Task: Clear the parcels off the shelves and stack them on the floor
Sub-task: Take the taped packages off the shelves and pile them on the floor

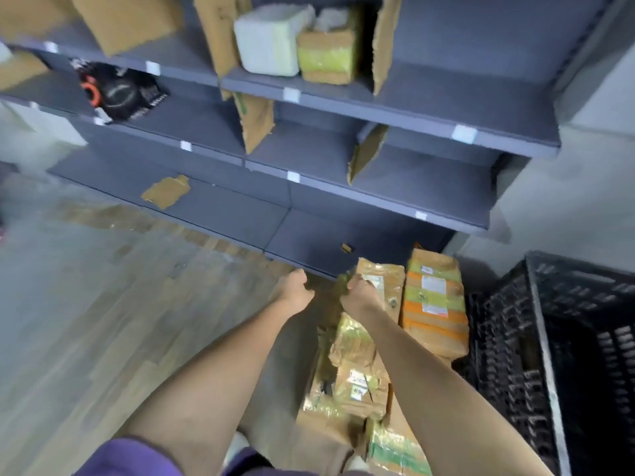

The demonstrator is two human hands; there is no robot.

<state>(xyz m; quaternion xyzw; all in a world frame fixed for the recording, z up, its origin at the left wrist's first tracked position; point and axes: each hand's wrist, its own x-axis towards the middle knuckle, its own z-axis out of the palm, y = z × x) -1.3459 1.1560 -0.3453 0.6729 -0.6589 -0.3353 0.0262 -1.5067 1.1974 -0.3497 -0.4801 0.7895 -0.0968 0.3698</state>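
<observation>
Lighting: even, soft indoor light, moderately bright; faint shadows under the shelves [378, 108]. Picture: motion blur throughout, strongest on the floor [86, 304]; wide-angle bending at edges.

Grey shelves [378, 108], brown parcels [378, 290] with orange-green tape, black latticed crate [549, 338].

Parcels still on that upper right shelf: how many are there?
2, side by side between cardboard dividers: a white parcel and a brown parcel right of it. Something pale behind the brown one may be another.
</observation>
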